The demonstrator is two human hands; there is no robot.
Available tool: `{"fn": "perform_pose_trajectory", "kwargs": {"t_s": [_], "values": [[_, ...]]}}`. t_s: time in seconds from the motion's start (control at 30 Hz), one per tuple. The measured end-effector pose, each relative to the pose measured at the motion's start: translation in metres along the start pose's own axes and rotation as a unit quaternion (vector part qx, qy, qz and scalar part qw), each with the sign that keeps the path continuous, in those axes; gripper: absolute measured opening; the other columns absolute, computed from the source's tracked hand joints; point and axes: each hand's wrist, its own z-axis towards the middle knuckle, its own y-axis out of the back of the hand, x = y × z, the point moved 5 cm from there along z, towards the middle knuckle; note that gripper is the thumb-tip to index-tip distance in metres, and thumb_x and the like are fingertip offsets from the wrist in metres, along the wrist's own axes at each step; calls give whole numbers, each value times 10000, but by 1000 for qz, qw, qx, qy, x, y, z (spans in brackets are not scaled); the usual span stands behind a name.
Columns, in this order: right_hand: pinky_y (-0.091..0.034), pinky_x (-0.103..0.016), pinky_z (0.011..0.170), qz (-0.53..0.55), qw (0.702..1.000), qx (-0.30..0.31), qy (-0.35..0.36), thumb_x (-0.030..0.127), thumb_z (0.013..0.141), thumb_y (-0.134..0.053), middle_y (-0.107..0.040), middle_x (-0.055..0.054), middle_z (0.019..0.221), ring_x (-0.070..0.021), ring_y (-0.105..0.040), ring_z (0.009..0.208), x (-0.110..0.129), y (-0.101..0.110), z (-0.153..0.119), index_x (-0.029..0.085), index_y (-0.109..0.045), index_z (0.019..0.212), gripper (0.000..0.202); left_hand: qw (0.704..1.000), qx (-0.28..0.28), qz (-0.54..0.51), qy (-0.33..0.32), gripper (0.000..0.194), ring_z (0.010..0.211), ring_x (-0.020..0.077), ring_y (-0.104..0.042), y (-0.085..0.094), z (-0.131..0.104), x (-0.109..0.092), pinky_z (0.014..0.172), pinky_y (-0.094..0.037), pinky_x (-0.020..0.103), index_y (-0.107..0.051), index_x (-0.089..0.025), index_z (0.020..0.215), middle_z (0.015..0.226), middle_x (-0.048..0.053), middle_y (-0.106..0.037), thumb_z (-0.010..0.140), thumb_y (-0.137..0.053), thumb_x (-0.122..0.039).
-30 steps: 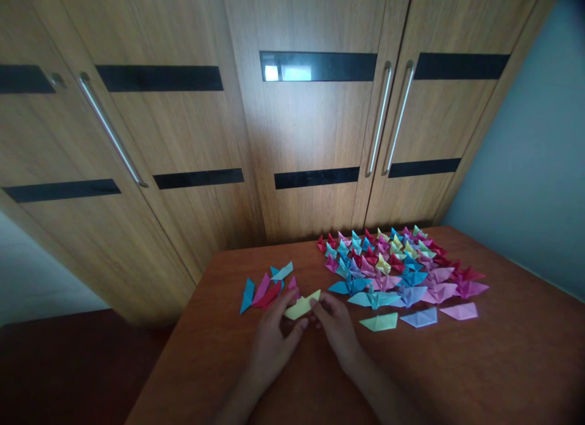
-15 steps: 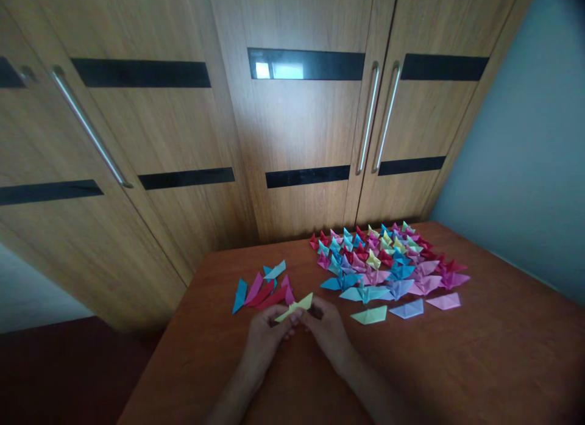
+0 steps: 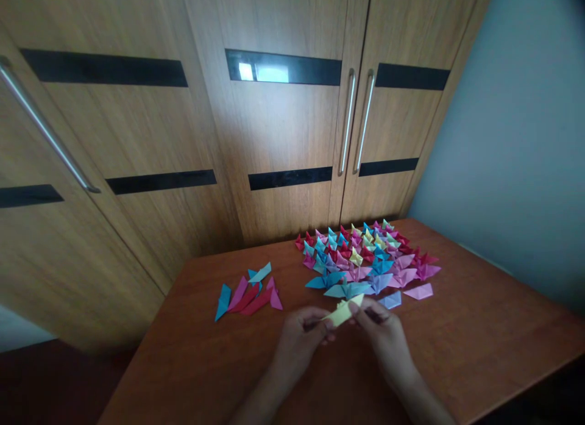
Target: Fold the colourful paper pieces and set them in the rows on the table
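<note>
The brown tabletop (image 3: 475,318) bears close-set rows of paper cranes (image 3: 356,258) toward 1 o'clock, in red, pink, yellow, blue and mint. Near the front row, around 2 o'clock, lie a flat lavender piece (image 3: 392,300) and a flat pink piece (image 3: 419,291). Toward 10 o'clock, well apart from the cranes, folded strips (image 3: 256,302) in blue, magenta, red and pale teal form a loose cluster, some overlapping.
</note>
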Motion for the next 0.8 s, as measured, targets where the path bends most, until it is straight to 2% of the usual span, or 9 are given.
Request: {"fn": "perform_pose_trajectory", "kwargs": {"t_s": [0.1,0.23,0.33,0.4,0.47,0.57,0.7,0.8], "values": [[-427,-243,612,-37,994,-100,5,466,760,-606,-602,-21,690,-155,-536,659,0,70,5,175,-614,733,293,1000,1,-14,6,229,598,151,-628,-10,5,8,538,-446,227,-670,-135,794,726,71,-713,689,-679,-339],[-456,-261,620,-135,971,-195,-22,500,718,-618,-651,-66,832,-185,-582,721,-11,179,21,172,-634,928,390,1000,-14,-2,18,203,582,143,-621,2,6,18,535,-435,229,-639,-138,774,709,61,-703,689,-659,-322],[-466,-300,585,-245,931,-256,-83,532,692,-595,-674,-108,813,-240,-623,725,-31,251,36,155,-645,914,440,999,-35,13,22,188,554,133,-601,14,5,22,519,-418,224,-622,-143,747,669,45,-687,681,-645,-317],[-466,-334,601,-345,893,-263,-121,526,685,-581,-691,-133,841,-288,-638,777,-44,284,49,159,-661,910,437,999,-40,19,24,191,552,132,-595,17,6,24,517,-415,224,-619,-149,748,662,39,-681,680,-640,-326],[-466,-368,649,-436,849,-262,-143,530,697,-551,-690,-166,918,-335,-627,879,-54,304,63,150,-671,944,468,999,-39,23,25,199,546,131,-590,17,6,26,515,-415,225,-617,-154,745,657,34,-677,675,-641,-338],[-459,-403,694,-524,800,-241,-168,550,728,-498,-668,-188,1013,-375,-594,973,-62,314,83,154,-658,1036,527,999,-35,29,26,201,539,129,-584,14,6,26,515,-413,226,-617,-157,735,649,32,-672,666,-643,-344],[-452,-442,647,-580,763,-211,-191,574,737,-464,-638,-207,1049,-405,-600,929,-64,311,98,191,-617,1125,566,999,-34,20,27,170,543,127,-583,13,4,24,518,-409,222,-616,-156,722,639,24,-659,672,-629,-318],[-456,-445,650,-599,753,-200,-187,571,756,-434,-612,-220,1088,-391,-598,933,-63,307,102,199,-598,1145,563,999,-35,20,28,137,546,125,-583,14,3,23,519,-409,220,-613,-156,723,638,17,-654,679,-618,-286]]}}
